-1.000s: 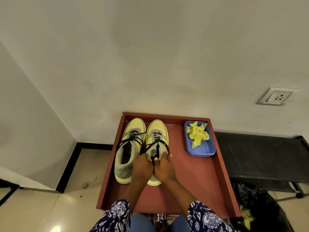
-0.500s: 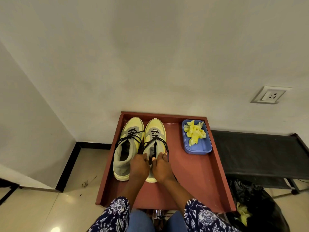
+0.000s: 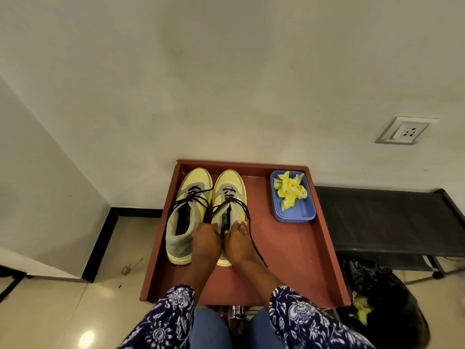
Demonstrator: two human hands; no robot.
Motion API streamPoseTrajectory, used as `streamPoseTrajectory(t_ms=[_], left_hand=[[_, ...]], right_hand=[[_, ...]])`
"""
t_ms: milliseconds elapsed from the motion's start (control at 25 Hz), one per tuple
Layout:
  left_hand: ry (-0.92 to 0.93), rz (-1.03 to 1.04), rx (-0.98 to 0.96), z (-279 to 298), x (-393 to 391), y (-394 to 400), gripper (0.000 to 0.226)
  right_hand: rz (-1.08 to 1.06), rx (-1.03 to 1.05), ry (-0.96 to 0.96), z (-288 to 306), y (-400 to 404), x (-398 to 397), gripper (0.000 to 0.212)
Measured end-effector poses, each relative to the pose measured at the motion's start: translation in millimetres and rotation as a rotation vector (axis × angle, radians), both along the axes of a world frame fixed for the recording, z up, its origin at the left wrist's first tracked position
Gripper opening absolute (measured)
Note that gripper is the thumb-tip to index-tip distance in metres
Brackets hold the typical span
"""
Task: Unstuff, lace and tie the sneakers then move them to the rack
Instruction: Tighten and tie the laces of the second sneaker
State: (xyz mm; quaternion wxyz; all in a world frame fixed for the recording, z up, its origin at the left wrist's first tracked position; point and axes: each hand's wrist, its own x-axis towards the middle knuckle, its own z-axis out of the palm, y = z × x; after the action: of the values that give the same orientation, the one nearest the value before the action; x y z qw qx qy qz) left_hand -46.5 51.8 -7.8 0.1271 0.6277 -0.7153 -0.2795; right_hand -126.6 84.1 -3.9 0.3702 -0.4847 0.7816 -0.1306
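- Head view: my left hand (image 3: 205,239) and right hand (image 3: 237,239) pinch black laces (image 3: 247,215) over the right yellow-and-grey canvas sneaker (image 3: 227,197) on the red-brown wooden tray (image 3: 297,253).
- I should pull both ends evenly before knotting.

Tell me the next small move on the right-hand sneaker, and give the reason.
Probably cross the two lace ends and pull the first knot snug. Both hands, left and right, grip the laces at the tongue of the right-hand sneaker; it looks laced up, yet one lace trails loose on the tray.
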Motion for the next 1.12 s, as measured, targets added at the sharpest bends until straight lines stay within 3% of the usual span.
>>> streamPoseTrajectory(t_ms=[240,480,600,760,920,1120], left_hand=[[-0.008,-0.005,0.001,0,-3,-3,0.021],[0.100,0.046,-0.094,4,-13,-20,0.017],[0.199,0.114,-0.124,0,-19,-29,0.016],[0.250,0.097,-0.103,0,-18,-45,0.023],[0.272,0.019,-0.040,3,-13,-58,0.026],[0.181,-0.080,-0.002,6,-14,-67,0.022]], right_hand=[[0.000,0.020,0.008,2,0,0,0.053],[-0.007,-0.056,0.163,14,-8,-5,0.031],[-0.148,-0.112,0.183,16,-15,-13,0.030],[-0.274,-0.221,0.058,11,-44,-43,0.029],[-0.134,-0.270,0.002,1,-68,-58,0.039],[-0.065,-0.292,0.016,-9,-73,-59,0.024]])
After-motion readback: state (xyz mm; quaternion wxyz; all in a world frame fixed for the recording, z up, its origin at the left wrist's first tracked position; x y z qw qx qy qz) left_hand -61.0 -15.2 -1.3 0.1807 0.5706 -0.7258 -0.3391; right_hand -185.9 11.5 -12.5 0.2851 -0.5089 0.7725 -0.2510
